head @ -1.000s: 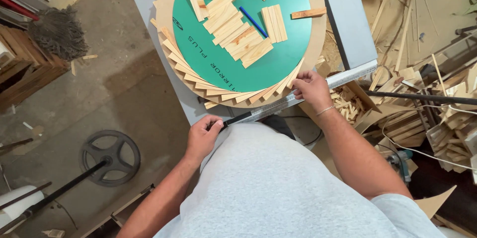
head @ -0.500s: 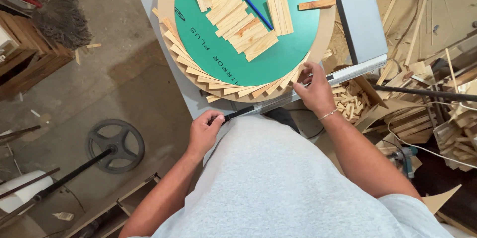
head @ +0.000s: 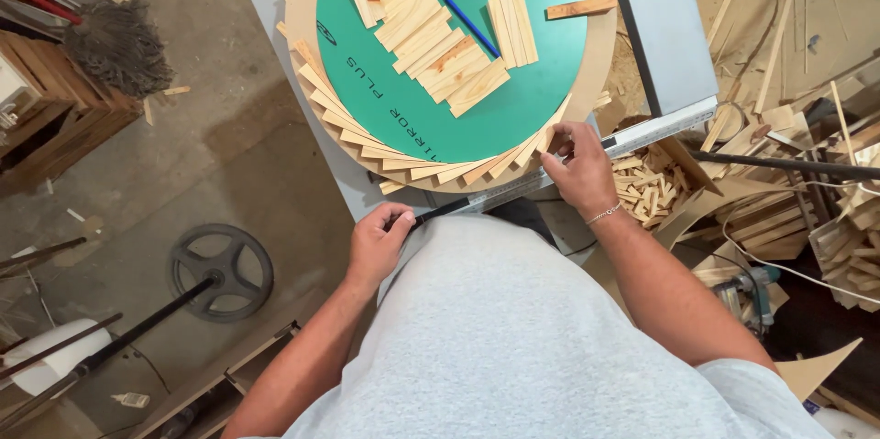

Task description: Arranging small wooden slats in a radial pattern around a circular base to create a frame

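With my left hand [head: 378, 242] pinching the dark end of the metal ruler [head: 587, 159] at lower centre, I'd keep it flat while my right hand [head: 576, 169] fingertips press the wooden slats [head: 477, 169] against the round board [head: 600, 54] rim.

Pale raw wood slats [head: 431, 36], matt and unfinished, lie on a smooth green disc [head: 513, 118] with a faint sheen. The long ruler [head: 642, 132] reads as brushed metal, its near end black. Grey cloth shirt [head: 532, 329], soft and matt; concrete floor [head: 183, 173] rough and dusty.
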